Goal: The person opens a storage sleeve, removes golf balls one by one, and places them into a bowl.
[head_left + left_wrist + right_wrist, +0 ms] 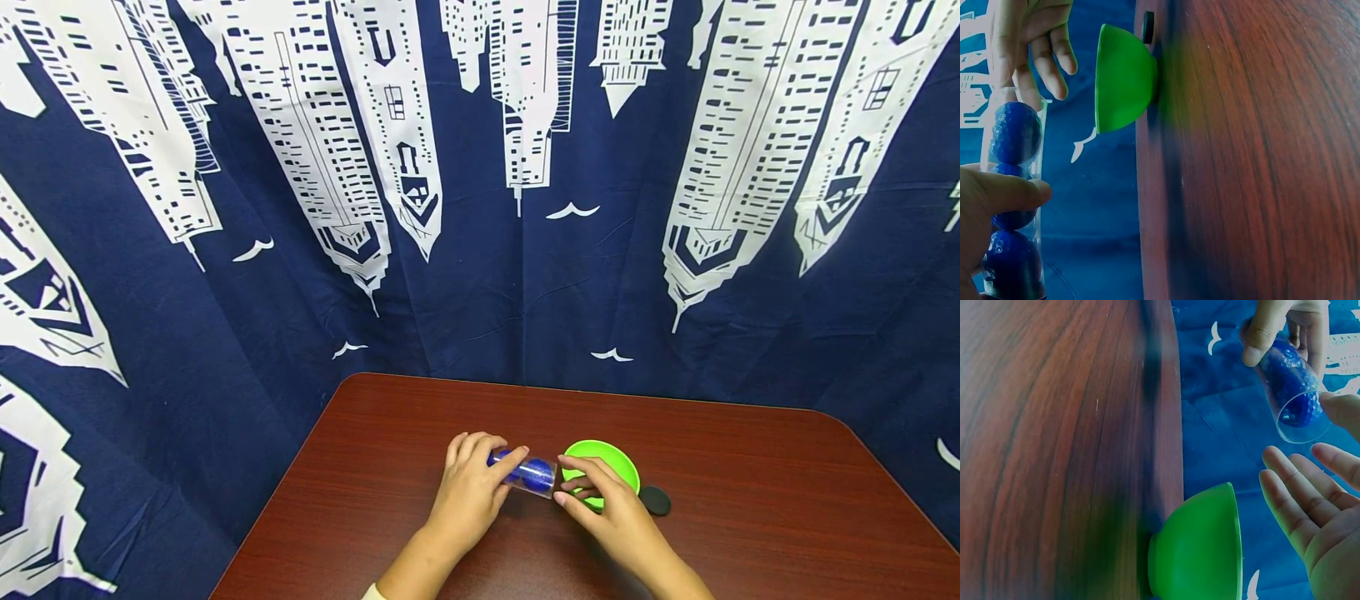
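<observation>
My left hand (467,493) grips a clear plastic tube (553,481) held on its side over the table. Inside the tube, three blue dimpled balls (1016,132), like golf balls, sit in a row. The tube's uncapped end points toward my right hand (618,510). That hand's fingers are loosely extended, its thumb right at the tube's rim in the right wrist view, and the palm holds nothing. Just beyond and below the right hand is a green bowl (624,468), partly hidden by the fingers in the head view.
Beside the bowl on the right lies a round black lid (656,501). All this is on a reddish-brown wooden table (765,500) with rounded far corners. Behind it hangs a dark blue cloth (480,333) printed with white buildings and birds.
</observation>
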A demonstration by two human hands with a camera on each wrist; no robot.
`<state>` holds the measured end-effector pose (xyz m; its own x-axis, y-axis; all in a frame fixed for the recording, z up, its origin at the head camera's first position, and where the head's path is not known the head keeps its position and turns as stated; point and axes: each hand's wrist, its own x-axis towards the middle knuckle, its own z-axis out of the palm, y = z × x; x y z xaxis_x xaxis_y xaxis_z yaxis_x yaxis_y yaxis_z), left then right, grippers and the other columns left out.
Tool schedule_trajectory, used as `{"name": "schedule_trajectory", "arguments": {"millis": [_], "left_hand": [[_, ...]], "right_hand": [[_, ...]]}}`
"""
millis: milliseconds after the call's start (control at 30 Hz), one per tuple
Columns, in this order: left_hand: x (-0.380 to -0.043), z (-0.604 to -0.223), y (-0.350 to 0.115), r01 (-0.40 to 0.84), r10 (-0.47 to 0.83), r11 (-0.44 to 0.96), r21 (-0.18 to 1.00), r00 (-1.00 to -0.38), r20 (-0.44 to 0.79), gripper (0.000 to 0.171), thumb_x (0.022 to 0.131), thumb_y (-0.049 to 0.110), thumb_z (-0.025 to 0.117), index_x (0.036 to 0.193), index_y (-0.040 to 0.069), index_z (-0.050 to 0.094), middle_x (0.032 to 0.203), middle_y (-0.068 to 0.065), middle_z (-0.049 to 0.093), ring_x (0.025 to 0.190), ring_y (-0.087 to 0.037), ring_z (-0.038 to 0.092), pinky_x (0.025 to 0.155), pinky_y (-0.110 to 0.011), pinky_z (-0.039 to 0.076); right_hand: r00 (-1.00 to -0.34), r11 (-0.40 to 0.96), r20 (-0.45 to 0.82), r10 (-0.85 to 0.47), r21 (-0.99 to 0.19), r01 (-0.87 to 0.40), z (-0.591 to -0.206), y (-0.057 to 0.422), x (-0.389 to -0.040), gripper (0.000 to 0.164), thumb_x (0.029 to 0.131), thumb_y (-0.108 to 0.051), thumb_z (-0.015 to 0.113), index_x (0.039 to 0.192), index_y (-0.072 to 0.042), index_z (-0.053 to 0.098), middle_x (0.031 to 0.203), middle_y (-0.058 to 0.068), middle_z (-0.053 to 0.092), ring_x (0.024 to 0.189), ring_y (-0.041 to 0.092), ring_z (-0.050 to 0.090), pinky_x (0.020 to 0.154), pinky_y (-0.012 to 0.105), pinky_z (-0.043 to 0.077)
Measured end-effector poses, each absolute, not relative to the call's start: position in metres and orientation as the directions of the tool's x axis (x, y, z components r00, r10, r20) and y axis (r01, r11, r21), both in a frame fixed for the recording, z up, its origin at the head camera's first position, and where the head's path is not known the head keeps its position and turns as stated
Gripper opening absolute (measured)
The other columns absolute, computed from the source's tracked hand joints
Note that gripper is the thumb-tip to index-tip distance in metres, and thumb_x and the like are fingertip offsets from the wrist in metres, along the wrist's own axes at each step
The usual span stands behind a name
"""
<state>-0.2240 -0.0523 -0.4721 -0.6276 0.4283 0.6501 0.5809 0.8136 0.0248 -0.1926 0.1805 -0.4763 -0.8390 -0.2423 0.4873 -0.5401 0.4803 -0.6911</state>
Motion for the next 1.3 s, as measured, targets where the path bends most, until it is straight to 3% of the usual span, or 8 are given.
{"name": "schedule_trajectory", "arguments": {"millis": [400,833,1300], "left_hand": [[-0.222,-0.468,-0.052,0.583,0.439,0.812,0.016,-0.629,0.642,0.062,0.075,0.016,0.088,0.129,0.037,0.067,0.123,0.003,0.062,0.121,-0.02,0.054,0.11,-0.051,0.041],[-0.222,-0.471,-0.053,0.587,0.423,0.809,0.038,-0.626,0.655,0.057,0.076,0.014,0.085,0.126,0.035,0.069,0.119,0.005,0.064,0.118,-0.019,0.055,0.107,-0.049,0.042],[-0.223,-0.479,-0.053,0.59,0.395,0.801,0.103,-0.65,0.649,0.055,0.076,0.016,0.084,0.126,0.032,0.07,0.118,0.005,0.064,0.117,-0.018,0.054,0.105,-0.046,0.041]], "right_hand": [[-0.882,0.478,0.422,-0.211,-0.742,-0.47,-0.477,0.176,-0.192,0.044,0.09,-0.019,0.077,0.131,-0.009,0.063,0.119,0.0,0.067,0.098,0.003,0.07,0.084,0.023,0.06],[-0.909,0.496,0.372,-0.188,-0.763,-0.415,-0.476,0.175,-0.192,0.043,0.089,-0.021,0.078,0.129,-0.019,0.065,0.115,-0.004,0.067,0.097,0.004,0.07,0.083,0.021,0.059],[-0.901,0.479,0.386,-0.199,-0.763,-0.433,-0.475,0.176,-0.193,0.042,0.09,-0.019,0.077,0.13,-0.016,0.066,0.116,-0.003,0.067,0.098,0.002,0.069,0.086,0.024,0.06]]}}
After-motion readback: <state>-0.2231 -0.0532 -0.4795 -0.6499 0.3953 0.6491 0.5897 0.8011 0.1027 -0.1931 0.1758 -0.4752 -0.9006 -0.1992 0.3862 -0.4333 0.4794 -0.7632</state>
